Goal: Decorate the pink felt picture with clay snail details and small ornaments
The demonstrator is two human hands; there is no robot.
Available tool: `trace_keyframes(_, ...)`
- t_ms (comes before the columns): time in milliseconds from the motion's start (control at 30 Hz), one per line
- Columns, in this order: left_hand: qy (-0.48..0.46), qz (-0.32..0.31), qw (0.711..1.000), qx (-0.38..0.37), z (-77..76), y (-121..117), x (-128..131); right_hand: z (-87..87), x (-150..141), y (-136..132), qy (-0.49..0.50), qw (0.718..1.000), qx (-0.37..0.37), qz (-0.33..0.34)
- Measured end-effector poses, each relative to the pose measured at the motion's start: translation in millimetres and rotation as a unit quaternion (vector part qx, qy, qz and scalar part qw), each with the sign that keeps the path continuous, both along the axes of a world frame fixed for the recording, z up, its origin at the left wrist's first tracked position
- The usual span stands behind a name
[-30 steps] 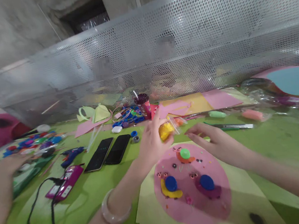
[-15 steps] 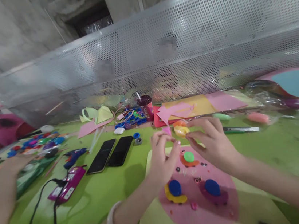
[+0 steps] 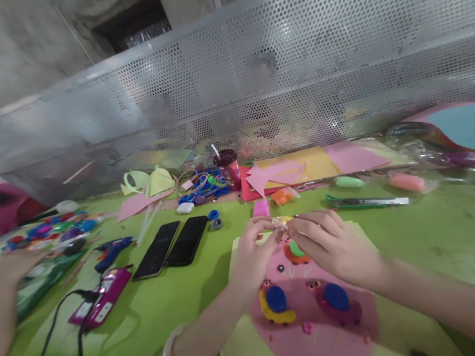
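Between my fingertips is a small clear bag of yellow modelling clay [image 3: 285, 219], mostly hidden by the fingers. My left hand [image 3: 254, 254] pinches its near left edge, and my right hand [image 3: 331, 241] closes over it from the right. Below them lies a pink paper circle [image 3: 294, 345] on pale yellow sheets [image 3: 240, 352]. It bears three clay snails with bottle-cap shells: a yellow snail [image 3: 277, 316], a purple snail [image 3: 347, 312] and an orange snail [image 3: 294, 257] partly covered by my right hand. A pink clay piece [image 3: 261, 208] and a bag of orange clay [image 3: 284, 196] lie just beyond.
Two phones [image 3: 157, 250], a glue gun [image 3: 111, 254] and a corded purple power strip [image 3: 101, 299] lie left. Another person's arm [image 3: 0, 302] reaches in by bottle caps [image 3: 64, 224]. A cutter [image 3: 367, 202] lies right; a lidded cup [image 3: 228, 167] stands by the perforated metal panel [image 3: 315, 68].
The yellow clay bag passed from my left hand to my right, then came down nearer the pink circle. My left fingers have now closed on it too.
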State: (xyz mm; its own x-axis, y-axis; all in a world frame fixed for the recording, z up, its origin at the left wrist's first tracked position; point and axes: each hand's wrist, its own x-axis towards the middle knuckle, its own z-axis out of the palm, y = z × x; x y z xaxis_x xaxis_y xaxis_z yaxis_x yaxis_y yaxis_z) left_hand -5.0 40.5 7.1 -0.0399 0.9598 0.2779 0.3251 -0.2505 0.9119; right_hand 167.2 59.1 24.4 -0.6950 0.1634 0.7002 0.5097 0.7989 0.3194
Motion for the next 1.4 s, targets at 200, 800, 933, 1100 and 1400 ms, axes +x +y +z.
trace_keyframes(200,0.014,0.006,1.000,0.019,-0.9,3,-5,5.0,-7,3,0.149,0.967,-0.206,-0.016)
trace_keyframes(800,0.045,-0.071,0.996,0.013,4.3,-3,0,3.9,-5,7,0.115,0.947,-0.295,-0.055)
trace_keyframes(933,0.059,-0.065,0.994,0.068,3.2,-5,0,9.2,-5,3,0.150,0.934,-0.320,-0.038)
trace_keyframes(1100,0.118,-0.053,0.984,0.122,-2.1,-7,-3,22.1,-6,-6,0.214,0.874,-0.436,0.007)
trace_keyframes(1400,0.128,-0.105,0.986,0.029,-0.1,-7,-5,32.3,-1,1,0.193,0.828,-0.526,0.010)
